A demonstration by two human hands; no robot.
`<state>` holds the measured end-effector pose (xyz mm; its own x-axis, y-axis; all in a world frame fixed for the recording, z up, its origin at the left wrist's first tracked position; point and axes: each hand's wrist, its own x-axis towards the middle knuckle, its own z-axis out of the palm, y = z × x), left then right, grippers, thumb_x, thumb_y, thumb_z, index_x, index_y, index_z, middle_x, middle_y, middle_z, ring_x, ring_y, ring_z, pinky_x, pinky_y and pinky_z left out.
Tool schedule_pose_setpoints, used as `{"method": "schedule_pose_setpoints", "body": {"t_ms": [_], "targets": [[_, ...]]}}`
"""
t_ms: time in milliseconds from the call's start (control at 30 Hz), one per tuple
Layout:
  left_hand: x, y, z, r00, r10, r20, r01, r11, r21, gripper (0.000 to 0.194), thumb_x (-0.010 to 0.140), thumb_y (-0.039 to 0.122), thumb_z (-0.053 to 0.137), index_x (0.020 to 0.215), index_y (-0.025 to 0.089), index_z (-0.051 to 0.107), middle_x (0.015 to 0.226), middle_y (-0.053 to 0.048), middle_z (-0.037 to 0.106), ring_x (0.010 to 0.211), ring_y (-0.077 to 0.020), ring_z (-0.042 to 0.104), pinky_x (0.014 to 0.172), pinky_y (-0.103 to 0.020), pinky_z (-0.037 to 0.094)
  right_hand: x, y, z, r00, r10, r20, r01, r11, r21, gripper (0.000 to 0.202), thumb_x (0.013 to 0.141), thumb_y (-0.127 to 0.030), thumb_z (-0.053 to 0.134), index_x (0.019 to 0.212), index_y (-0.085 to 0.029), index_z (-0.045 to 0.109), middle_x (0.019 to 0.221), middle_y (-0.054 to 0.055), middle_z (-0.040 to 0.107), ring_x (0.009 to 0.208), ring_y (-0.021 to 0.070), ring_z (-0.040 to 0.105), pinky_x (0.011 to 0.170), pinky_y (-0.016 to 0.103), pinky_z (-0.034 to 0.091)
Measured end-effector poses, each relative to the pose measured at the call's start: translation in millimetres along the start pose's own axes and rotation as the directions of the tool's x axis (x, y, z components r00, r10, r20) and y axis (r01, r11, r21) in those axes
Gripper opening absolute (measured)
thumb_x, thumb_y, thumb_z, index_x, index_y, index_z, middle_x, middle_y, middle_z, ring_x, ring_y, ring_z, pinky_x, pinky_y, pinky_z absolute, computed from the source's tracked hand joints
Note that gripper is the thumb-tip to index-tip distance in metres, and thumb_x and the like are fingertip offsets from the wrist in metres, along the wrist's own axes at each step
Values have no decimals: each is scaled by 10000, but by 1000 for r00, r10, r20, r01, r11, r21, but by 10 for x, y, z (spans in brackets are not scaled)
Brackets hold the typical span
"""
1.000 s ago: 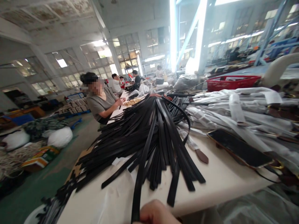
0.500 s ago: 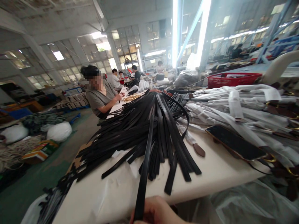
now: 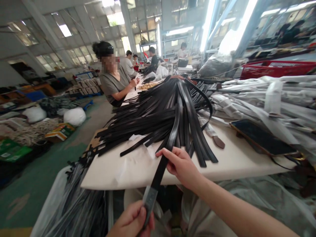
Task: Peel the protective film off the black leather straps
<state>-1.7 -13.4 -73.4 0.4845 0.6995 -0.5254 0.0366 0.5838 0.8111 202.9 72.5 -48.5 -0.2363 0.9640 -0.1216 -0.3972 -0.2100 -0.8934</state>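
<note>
A long black strap [image 3: 160, 171] runs from the heap toward me, with both my hands on it. My right hand [image 3: 181, 164] pinches it just over the table's front edge. Lower down, my left hand [image 3: 135, 215] grips the strap's near end, where a greyish, translucent wrap [image 3: 150, 197] covers it. In front of my hands, a large heap of black straps [image 3: 145, 118] fans out on the white table [image 3: 118, 176], gathered at its far end by something brown.
White-wrapped straps [image 3: 237, 95] are piled to the right, with a phone [image 3: 264, 136] before them. Behind stands a red basket [image 3: 276, 69]. A plastic-lined bin [image 3: 59, 194] of straps is at lower left. A co-worker [image 3: 115, 79] sits at the table's left side, near small gold pieces [image 3: 148, 86].
My view has tilted down and left. Both hands now show on the strap; before, only one hand was visible at the bottom edge, holding it.
</note>
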Motion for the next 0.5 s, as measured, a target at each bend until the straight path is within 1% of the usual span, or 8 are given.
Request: {"method": "schedule_pose_setpoints", "body": {"t_ms": [33, 100, 167, 200, 267, 367, 433, 500], "targets": [[2, 18, 18, 1000, 24, -16, -24, 1000, -16, 528, 814, 692, 561, 790, 164, 590, 469, 74, 404, 390, -60, 284, 403, -183, 224, -26, 25, 35, 1000, -24, 10, 24, 998, -57, 492, 794, -579, 661, 882, -96, 703, 433, -83, 395, 355, 32, 304, 349, 160, 174], [16, 53, 38, 997, 77, -29, -78, 996, -36, 555, 779, 726, 571, 768, 172, 570, 457, 88, 386, 377, -53, 265, 408, -179, 271, -117, 105, 119, 988, -12, 157, 42, 982, -185, 508, 837, -584, 611, 924, -94, 715, 474, -56, 451, 370, 42, 341, 357, 172, 200], [16, 81, 28, 992, 114, -45, -114, 993, -9, 572, 762, 747, 568, 758, 174, 568, 444, 97, 373, 364, -50, 249, 411, -180, 316, -191, 163, 182, 943, 29, 333, 55, 969, -239, 492, 857, -563, 602, 936, -94, 726, 512, -41, 471, 402, 44, 355, 379, 178, 228], [1, 94, 13, 991, 123, -55, -123, 992, 13, 578, 761, 753, 561, 757, 175, 570, 438, 100, 367, 359, -51, 243, 409, -180, 327, -198, 163, 198, 927, 35, 374, 54, 973, -225, 478, 856, -550, 615, 948, -95, 731, 517, -44, 460, 418, 44, 347, 392, 179, 230], [-66, 124, -33, 989, 126, -82, -122, 991, 58, 586, 762, 763, 544, 749, 178, 572, 424, 103, 352, 354, -54, 234, 406, -182, 335, -142, 99, 215, 953, -12, 303, 58, 988, -140, 464, 851, -534, 634, 958, -94, 736, 491, -63, 402, 432, 42, 303, 403, 181, 203], [-253, 196, -109, 974, 131, -185, -107, 985, 134, 606, 764, 774, 524, 741, 172, 582, 430, 98, 345, 374, -57, 229, 417, -187, 327, 13, -37, 305, 990, -126, 62, 128, 991, -37, 473, 873, -541, 603, 904, -88, 734, 435, -90, 309, 410, 38, 228, 397, 195, 134], [-403, 255, -147, 948, 163, -272, -108, 972, 206, 622, 768, 777, 513, 739, 161, 595, 446, 85, 360, 400, -64, 257, 427, -189, 300, 51, -37, 458, 984, -139, 115, 146, 988, -54, 478, 866, -549, 608, 871, -87, 729, 433, -89, 321, 405, 37, 237, 396, 197, 139], [-550, 295, -178, 921, 202, -334, -117, 959, 258, 630, 772, 774, 510, 747, 152, 608, 468, 72, 382, 427, -73, 298, 436, -193, 282, 13, 46, 656, 946, -67, 318, 104, 989, -102, 514, 859, -580, 596, 882, -85, 731, 454, -76, 369, 406, 38, 272, 393, 194, 166]]}}
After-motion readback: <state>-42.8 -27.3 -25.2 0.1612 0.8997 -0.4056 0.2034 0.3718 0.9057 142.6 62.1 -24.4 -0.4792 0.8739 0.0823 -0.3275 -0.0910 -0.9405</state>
